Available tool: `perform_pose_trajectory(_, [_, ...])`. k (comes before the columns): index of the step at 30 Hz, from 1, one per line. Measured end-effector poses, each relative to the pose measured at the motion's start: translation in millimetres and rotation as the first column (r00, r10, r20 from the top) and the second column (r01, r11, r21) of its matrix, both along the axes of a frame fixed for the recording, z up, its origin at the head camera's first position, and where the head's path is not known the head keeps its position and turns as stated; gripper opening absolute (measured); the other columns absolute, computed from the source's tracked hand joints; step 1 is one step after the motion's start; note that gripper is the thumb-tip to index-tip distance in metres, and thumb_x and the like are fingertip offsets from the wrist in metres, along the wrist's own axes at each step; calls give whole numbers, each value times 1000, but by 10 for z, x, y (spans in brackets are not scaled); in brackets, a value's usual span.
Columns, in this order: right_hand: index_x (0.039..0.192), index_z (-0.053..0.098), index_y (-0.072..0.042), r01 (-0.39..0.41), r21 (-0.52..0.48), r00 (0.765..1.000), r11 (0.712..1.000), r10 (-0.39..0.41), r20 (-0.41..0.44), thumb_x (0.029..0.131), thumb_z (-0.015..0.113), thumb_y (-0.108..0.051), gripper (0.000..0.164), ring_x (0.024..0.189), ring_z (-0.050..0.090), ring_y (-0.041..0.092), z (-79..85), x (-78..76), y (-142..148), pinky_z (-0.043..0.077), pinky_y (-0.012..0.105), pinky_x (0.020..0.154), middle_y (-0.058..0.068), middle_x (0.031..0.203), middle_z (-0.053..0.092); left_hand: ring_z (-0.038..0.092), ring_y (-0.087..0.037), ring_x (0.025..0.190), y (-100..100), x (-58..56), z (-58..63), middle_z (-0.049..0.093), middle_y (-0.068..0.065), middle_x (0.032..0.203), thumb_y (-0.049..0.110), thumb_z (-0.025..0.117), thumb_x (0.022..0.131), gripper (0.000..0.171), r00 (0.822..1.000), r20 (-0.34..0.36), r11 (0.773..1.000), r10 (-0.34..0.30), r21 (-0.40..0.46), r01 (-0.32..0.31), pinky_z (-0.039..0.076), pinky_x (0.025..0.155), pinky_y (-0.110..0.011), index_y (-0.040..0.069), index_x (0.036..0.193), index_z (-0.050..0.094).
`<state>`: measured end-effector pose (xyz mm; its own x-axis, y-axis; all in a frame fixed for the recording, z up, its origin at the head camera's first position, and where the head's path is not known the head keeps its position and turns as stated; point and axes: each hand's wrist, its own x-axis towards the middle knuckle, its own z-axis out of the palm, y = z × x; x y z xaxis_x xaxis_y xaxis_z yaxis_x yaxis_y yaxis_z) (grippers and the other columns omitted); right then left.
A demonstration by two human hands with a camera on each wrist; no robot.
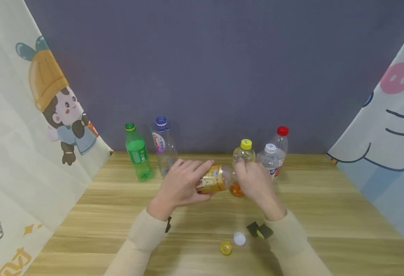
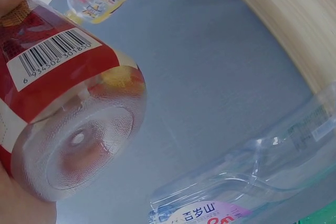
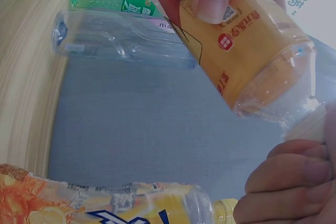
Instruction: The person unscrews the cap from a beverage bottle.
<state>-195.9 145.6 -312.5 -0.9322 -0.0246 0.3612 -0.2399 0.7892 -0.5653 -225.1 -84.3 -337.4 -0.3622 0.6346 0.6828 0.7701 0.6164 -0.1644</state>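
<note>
A clear plastic bottle (image 1: 213, 179) with a yellow and red label lies tilted on its side between the two hands, its neck toward the right. My left hand (image 1: 182, 184) grips it round the label, and its base with a barcode side (image 2: 63, 59) faces the left wrist view. At the neck end, my right hand (image 1: 255, 182) has its fingers curled round a pale cap (image 3: 310, 127), mostly hidden by them. Just behind the right hand stands a yellow-capped bottle (image 1: 246, 144) with orange on its label.
A green bottle (image 1: 139, 155) and a clear bottle with a blue top (image 1: 161, 122) stand at the back left. White-capped (image 1: 270, 149) and red-capped (image 1: 282, 132) bottles stand back right. Near the front lie a white cap (image 1: 239, 239), a yellow cap (image 1: 226, 248) and dark scraps (image 1: 265, 230).
</note>
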Motion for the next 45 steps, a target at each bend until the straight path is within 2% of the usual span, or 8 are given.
perform_pose_trajectory(6, [51,37,-16,-6,-39,998,999,4,-60,104,28,-28,55,47,40,21,-14,-2,-16,34,36,45,1,46,36,69,-20,91,-7,33,28,73,-2,105,53,86,66,78,1000,18,1000,3,8,-3,50,74,-34,14,130,62])
perform_pose_trajectory(9, [49,35,-17,-43,-38,990,998,37,-138,103,31,-25,54,43,34,17,-19,1,-16,29,34,41,-4,44,31,68,-18,89,-11,32,18,73,-2,105,51,86,67,77,996,83,999,-34,32,32,51,73,-33,14,130,61])
perform_pose_trajectory(15, [49,31,-18,-136,69,926,988,151,-345,99,38,-16,50,42,24,9,-46,-10,34,21,28,39,-10,44,24,63,-10,81,-5,3,-4,72,3,100,46,87,69,72,958,246,987,-150,92,130,49,69,-29,14,128,61])
perform_pose_trajectory(18, [53,36,-18,-122,82,946,989,141,-293,104,36,-26,52,45,32,13,-15,2,43,31,31,43,-7,46,30,64,-12,83,-15,10,5,72,2,101,47,86,69,72,971,214,993,-102,76,88,49,69,-31,14,128,61])
perform_pose_trajectory(23, [59,52,-15,-20,67,996,998,26,-89,107,31,-55,66,60,55,23,60,31,56,45,40,57,1,57,52,67,-21,95,-25,13,21,71,-4,110,46,89,69,79,989,149,999,-12,38,6,53,77,-37,12,133,59])
perform_pose_trajectory(29, [65,59,-12,-16,52,997,998,12,70,103,28,-67,73,62,55,24,86,39,76,45,38,60,4,62,56,64,-24,103,-19,-15,-1,65,-6,118,42,92,68,80,986,169,999,9,39,-16,56,87,-41,13,134,59])
perform_pose_trajectory(36, [58,54,-16,-46,30,999,998,47,-19,105,42,-55,62,56,50,19,84,25,54,42,35,55,-1,56,50,62,-25,106,5,-9,-3,64,-6,120,39,93,68,81,969,247,998,11,59,-26,54,89,-41,12,136,59])
perform_pose_trajectory(45, [68,49,-15,-136,169,978,976,160,-137,105,52,-39,44,52,41,14,76,45,39,37,31,51,-3,56,42,64,-25,108,-9,17,7,67,-5,123,35,93,70,79,927,376,997,4,69,-33,53,91,-43,11,136,59])
